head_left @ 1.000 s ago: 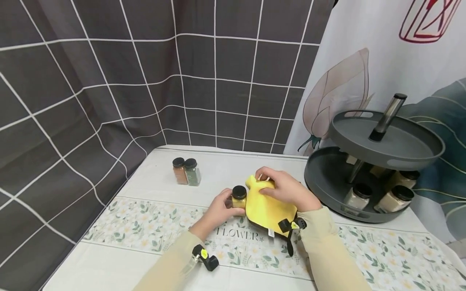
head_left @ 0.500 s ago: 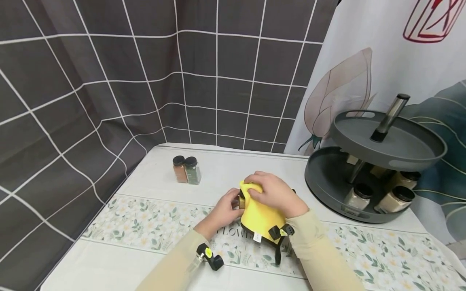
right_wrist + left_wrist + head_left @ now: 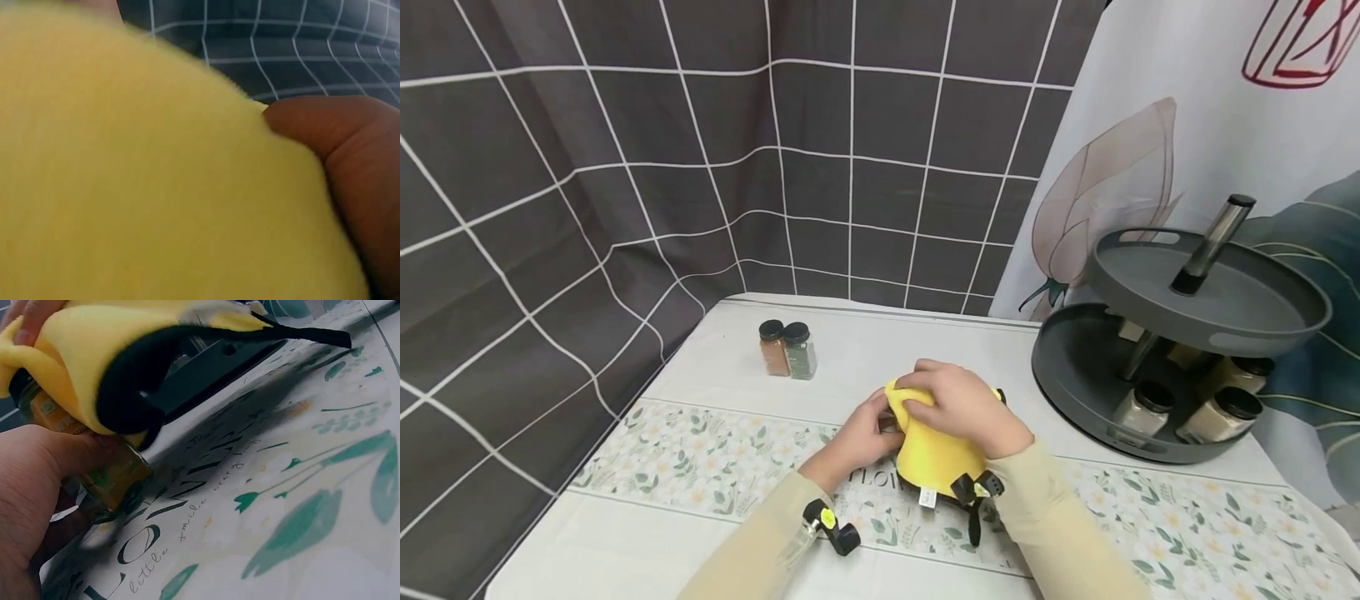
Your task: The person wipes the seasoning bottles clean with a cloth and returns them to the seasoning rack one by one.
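Observation:
My left hand point(image 3: 859, 440) grips a square glass spice jar point(image 3: 115, 478) with orange-yellow contents and a black lid, low over the table covering. In the head view the jar is mostly hidden behind fingers and fabric. With its thumb and fingers, my right hand point(image 3: 958, 406) holds a yellow cloth point(image 3: 936, 454) with a black edge and underside, a white tag and a black loop. The cloth drapes over the jar's lid and upper side, touching it. Cloth and right thumb point(image 3: 331, 122) fill most of the right wrist view.
Two spice jars, one reddish point(image 3: 773, 350) and one green point(image 3: 800, 354), stand together at the back left. On the right is a grey two-tier round tray point(image 3: 1195, 329), with several pale jars point(image 3: 1219, 417) on its lower tier. A dark checked curtain point(image 3: 880, 192) hangs behind the table.
My right hand has carried the cloth leftward onto the jar, covering its lid, which was bare a second ago. My left hand keeps its hold on the jar.

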`<state>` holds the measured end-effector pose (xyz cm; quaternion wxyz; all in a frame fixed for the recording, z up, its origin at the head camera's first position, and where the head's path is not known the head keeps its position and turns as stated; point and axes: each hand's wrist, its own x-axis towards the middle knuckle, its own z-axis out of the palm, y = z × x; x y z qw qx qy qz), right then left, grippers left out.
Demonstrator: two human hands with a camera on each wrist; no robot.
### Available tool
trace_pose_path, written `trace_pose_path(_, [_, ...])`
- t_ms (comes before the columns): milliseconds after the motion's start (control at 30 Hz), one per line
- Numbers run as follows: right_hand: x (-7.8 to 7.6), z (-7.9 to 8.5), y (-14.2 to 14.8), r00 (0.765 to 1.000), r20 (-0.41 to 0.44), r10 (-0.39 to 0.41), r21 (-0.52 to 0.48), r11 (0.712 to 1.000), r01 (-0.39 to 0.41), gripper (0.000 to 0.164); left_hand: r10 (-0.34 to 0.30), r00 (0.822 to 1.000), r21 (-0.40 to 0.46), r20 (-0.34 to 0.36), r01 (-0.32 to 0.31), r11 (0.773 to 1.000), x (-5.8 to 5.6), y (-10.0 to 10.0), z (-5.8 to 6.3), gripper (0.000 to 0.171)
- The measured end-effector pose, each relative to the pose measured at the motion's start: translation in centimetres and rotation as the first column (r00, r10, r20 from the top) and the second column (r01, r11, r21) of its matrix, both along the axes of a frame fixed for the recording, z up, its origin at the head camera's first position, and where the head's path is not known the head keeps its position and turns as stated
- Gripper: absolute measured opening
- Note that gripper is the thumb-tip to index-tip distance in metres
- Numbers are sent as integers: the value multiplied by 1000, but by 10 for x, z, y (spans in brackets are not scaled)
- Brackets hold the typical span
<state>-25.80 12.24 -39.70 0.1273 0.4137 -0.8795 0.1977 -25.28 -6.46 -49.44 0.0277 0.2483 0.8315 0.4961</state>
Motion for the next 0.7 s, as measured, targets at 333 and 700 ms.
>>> trace_pose_path(333, [-15,-42,31,955,282,-87,-132,983,129,17,34,999,-71,-29,-36,997,-2,-1,-2,53])
trace_pose_path(700, [-13,-81,32,901,426,89,-564,804,188,16,22,998,-27,-54,-24,999,-4,-1,-2,47])
